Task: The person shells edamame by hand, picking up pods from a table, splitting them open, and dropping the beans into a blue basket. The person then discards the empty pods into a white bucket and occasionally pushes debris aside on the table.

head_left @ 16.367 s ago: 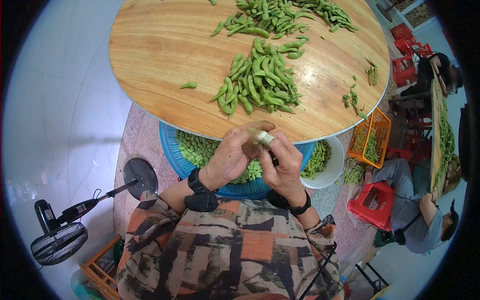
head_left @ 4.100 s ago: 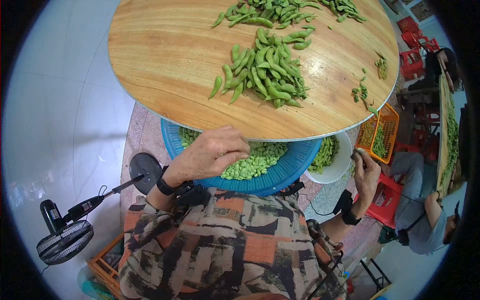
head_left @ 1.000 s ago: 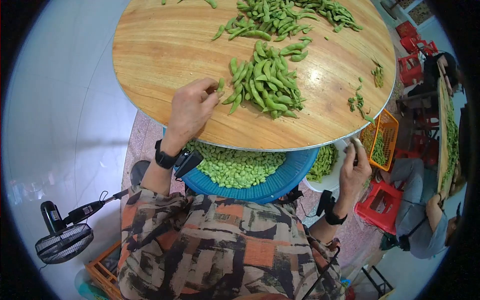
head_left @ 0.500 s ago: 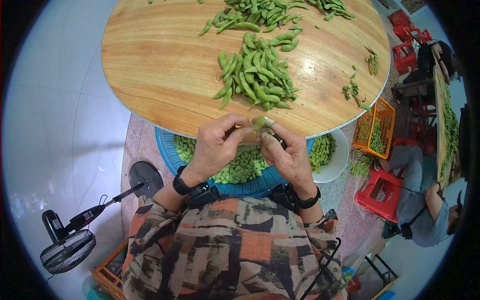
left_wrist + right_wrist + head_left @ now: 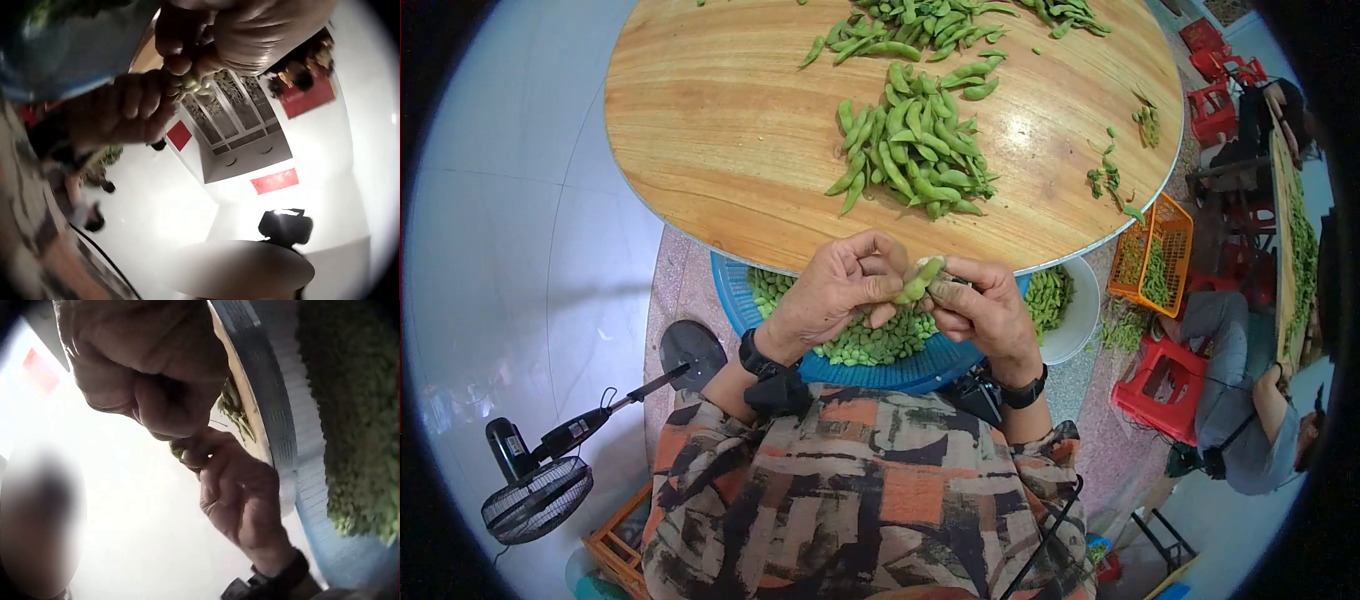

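Observation:
A green bean pod [image 5: 920, 281] is held between both hands, just off the near edge of the round wooden table [image 5: 730, 170]. My left hand [image 5: 837, 290] pinches its left end with thumb and fingers. The other end is pinched by my right hand [image 5: 988, 308]. Beneath the hands sits a blue basket [image 5: 945, 367] with shelled green beans [image 5: 870, 343] in it. On the table beyond lies a pile of pods [image 5: 915, 145]. In the left wrist view the pod [image 5: 190, 82] shows small and dark between the fingertips.
More pods [image 5: 930, 25] lie at the table's far side, with stems [image 5: 1106, 180] at its right. A white bucket [image 5: 1084, 320] of green pods stands right of the basket, near an orange crate [image 5: 1168, 245] and a red stool [image 5: 1160, 390]. A fan [image 5: 538, 497] is at left.
Since a second ago, my left hand has come back from the table with a pod, and my right hand has moved in from the bucket to meet it. The pod now shows more between them.

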`<control>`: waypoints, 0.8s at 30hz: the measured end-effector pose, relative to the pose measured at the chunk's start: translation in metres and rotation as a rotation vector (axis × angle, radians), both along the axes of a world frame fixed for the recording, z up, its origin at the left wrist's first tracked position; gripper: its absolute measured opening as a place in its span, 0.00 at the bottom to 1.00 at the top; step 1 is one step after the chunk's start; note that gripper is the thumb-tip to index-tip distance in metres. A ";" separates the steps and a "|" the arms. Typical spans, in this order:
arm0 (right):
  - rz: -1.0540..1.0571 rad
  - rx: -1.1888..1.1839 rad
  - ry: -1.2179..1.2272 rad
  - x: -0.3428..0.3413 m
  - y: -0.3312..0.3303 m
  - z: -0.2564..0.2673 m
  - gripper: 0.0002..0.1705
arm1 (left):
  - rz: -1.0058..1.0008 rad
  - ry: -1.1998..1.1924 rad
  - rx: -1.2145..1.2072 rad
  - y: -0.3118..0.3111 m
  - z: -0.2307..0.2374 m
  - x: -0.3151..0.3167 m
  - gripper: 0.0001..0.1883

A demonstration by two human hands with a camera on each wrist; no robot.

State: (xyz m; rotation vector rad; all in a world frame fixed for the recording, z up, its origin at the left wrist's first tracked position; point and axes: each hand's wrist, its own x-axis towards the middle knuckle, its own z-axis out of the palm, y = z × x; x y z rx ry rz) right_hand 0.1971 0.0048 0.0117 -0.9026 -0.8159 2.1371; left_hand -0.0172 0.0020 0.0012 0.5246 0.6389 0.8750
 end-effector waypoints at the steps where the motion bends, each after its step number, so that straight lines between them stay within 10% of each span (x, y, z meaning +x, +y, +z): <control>1: 0.033 0.053 -0.061 0.001 -0.002 -0.002 0.07 | -0.050 0.206 0.051 0.002 0.013 0.000 0.08; 3: 0.001 0.335 -0.298 -0.004 -0.006 -0.004 0.06 | -0.101 0.410 0.102 0.003 0.023 0.003 0.10; 5: -0.042 0.665 -0.581 -0.011 -0.009 -0.002 0.06 | 0.157 1.082 0.796 0.001 0.026 0.012 0.09; 12: -0.013 0.841 -0.611 -0.008 -0.009 0.003 0.03 | 0.039 0.790 0.611 0.007 0.010 0.005 0.06; 14: 0.139 0.696 -0.450 -0.005 -0.008 0.010 0.03 | -0.156 0.327 0.096 0.009 0.009 -0.003 0.05; 17: 0.227 0.457 -0.250 0.001 -0.007 0.007 0.03 | -0.201 0.108 0.075 0.006 -0.005 -0.004 0.09; 24: 0.102 0.571 -0.505 0.000 -0.007 0.008 0.07 | -0.029 0.463 0.256 -0.005 0.021 0.014 0.09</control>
